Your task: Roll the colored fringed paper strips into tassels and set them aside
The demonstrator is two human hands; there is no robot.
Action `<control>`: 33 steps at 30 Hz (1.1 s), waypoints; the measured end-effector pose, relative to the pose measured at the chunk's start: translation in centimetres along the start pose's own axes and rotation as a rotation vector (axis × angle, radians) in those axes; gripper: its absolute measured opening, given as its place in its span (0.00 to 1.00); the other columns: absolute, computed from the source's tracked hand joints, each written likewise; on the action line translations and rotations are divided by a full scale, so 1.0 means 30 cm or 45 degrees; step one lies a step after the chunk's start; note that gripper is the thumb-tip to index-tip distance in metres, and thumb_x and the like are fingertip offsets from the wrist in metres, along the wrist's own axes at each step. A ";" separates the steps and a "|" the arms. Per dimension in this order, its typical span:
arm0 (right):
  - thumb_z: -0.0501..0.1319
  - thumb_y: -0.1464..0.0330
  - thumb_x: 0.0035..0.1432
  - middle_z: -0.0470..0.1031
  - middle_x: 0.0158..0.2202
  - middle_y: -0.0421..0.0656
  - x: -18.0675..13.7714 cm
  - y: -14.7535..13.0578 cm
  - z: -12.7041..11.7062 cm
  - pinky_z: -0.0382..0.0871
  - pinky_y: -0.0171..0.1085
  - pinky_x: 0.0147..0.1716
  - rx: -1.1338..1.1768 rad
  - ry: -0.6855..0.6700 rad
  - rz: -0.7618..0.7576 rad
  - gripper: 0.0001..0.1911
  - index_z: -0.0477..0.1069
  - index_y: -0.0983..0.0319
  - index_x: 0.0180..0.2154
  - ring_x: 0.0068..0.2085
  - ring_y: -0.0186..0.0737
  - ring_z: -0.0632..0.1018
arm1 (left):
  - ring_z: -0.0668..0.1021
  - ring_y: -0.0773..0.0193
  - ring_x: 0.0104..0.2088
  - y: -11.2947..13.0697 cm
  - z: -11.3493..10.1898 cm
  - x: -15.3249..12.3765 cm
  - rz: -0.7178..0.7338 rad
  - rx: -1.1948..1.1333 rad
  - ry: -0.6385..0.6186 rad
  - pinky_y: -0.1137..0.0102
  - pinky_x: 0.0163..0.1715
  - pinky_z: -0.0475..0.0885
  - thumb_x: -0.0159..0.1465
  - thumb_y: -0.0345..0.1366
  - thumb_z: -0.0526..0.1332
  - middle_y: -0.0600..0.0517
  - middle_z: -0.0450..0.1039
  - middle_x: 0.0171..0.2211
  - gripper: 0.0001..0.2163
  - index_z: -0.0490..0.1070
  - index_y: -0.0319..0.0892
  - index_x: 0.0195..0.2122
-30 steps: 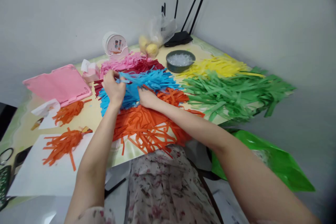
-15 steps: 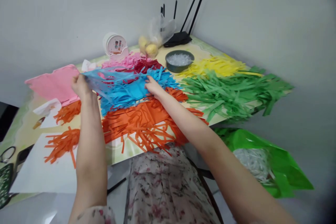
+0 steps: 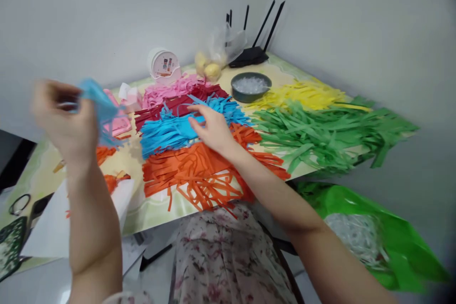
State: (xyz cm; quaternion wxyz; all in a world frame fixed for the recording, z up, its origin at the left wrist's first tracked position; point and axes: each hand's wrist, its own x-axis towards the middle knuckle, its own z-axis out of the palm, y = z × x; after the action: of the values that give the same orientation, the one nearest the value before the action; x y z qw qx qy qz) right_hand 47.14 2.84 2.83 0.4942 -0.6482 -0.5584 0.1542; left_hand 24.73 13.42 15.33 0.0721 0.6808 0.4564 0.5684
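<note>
My left hand [image 3: 69, 118], smeared a little by motion, is raised at the left with its fingers closed on a piece of blue fringed tissue paper [image 3: 99, 102]. Its strips hang down over the table. Over the pile of blue fringed paper [image 3: 167, 133] my right hand [image 3: 213, 130] hovers or rests, thumb and fingers apart, holding nothing; contact is unclear. Orange fringed paper [image 3: 185, 166] lies on the near side of the blue pile. Beyond it are dark red fringes [image 3: 171, 109] and pink fringes [image 3: 171, 89].
Green fringes [image 3: 320, 133] and yellow fringes [image 3: 302, 95] spread to the right. Behind stand a dark bowl [image 3: 251, 86] of clear bits, a black router [image 3: 249, 56], a bag of yellow things [image 3: 213, 71] and a white tub [image 3: 164, 62]. A green bag [image 3: 399, 232] sits below the table edge.
My left hand has pulled the blue fringed piece away from the pile, leftward and up toward me. My right hand has opened out over the blue pile.
</note>
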 end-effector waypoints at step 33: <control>0.55 0.78 0.52 0.83 0.39 0.42 -0.043 -0.070 -0.314 0.73 0.36 0.44 0.150 -0.282 -0.644 0.16 0.81 0.61 0.34 0.41 0.37 0.80 | 0.78 0.47 0.53 -0.070 0.083 -0.212 -0.046 -0.923 -1.717 0.64 0.46 0.76 0.52 0.56 0.73 0.42 0.74 0.58 0.41 0.68 0.48 0.65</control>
State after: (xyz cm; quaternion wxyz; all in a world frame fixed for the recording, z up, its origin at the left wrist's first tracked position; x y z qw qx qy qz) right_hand 52.59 -2.95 8.46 0.4900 -0.4375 -0.7430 0.1280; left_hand 26.07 11.20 8.68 0.5632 0.8065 0.1097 0.1429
